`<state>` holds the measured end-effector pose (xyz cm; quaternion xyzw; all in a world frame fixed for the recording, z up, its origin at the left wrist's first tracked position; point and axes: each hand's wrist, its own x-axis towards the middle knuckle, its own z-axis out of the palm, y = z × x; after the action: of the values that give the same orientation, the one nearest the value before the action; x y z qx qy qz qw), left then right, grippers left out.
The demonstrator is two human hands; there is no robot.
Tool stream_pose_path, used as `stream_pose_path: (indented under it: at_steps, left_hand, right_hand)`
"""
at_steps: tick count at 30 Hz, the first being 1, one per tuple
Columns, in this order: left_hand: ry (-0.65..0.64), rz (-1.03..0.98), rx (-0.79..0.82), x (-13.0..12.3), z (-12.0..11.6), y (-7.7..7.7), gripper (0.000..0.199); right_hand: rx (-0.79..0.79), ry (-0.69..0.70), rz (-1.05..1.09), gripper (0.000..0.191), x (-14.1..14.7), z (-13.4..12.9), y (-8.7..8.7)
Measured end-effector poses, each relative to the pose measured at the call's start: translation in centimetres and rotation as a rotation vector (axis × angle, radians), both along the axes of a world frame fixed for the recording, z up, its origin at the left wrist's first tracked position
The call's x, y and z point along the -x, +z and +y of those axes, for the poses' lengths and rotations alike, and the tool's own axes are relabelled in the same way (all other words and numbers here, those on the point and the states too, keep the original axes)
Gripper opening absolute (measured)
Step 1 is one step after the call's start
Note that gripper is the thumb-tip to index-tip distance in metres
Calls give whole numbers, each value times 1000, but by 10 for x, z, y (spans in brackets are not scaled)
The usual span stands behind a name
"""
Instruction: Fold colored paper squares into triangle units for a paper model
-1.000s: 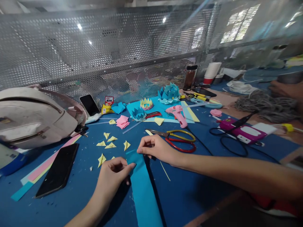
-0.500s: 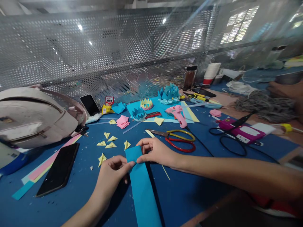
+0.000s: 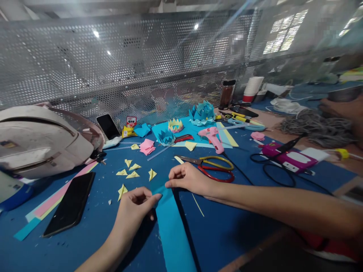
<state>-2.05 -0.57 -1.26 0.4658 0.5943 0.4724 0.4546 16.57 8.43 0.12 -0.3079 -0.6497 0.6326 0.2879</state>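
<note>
A long blue paper strip (image 3: pixel 174 230) runs from the bottom edge up between my hands. Its far end looks darker and angled away, so the fold there is hard to make out. With thumb and fingers, my left hand (image 3: pixel 136 206) pinches the strip's left edge. On the opposite edge, my right hand (image 3: pixel 185 179) pinches it near the top. Just beyond the hands lie small folded yellow paper pieces (image 3: pixel 132 174). Scissors (image 3: pixel 217 166) with red and yellow handles rest behind my right hand.
A pink glue gun (image 3: pixel 211 136) lies on blue sheets near a blue paper lotus (image 3: pixel 202 112) and a yellow paper crown shape (image 3: pixel 175 125). At left are a phone (image 3: pixel 70 204) and a backpack (image 3: pixel 42 139). A purple power strip (image 3: pixel 289 156) with cables sits at right.
The strip's top end has tilted from a bright, flat face to a darker, angled one. My right hand has shifted slightly up and right; my left hand stays nearly in place.
</note>
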Motion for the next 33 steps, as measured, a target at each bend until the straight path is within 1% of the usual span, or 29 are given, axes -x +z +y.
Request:
stream_pose_path:
  at_steps: [7, 11, 15, 19, 25, 29, 33]
  left_hand:
    - [-42, 7, -6, 3, 0, -5, 43]
    - [-73, 5, -4, 2, -1, -4, 44]
    - [-91, 5, -1, 2, -2, -1, 46]
    - [-111, 11, -1, 4, -2, -1, 45]
    - [-138, 16, -3, 5, -4, -3, 39]
    - [-119, -7, 0, 5, -6, -3, 39]
    - [-111, -35, 0, 5, -4, -3, 43]
  right_hand:
    - [-163, 7, 14, 47, 0, 3, 3]
    - [-230, 19, 5, 49, -1, 1, 3]
    - [-266, 20, 10, 52, -2, -1, 3]
    - [-268, 40, 12, 54, -2, -3, 3]
    - [-368, 38, 17, 56, -4, -9, 6]
    - [-331, 36, 29, 56, -2, -9, 6]
    - [-298, 109, -37, 61, -1, -8, 1]
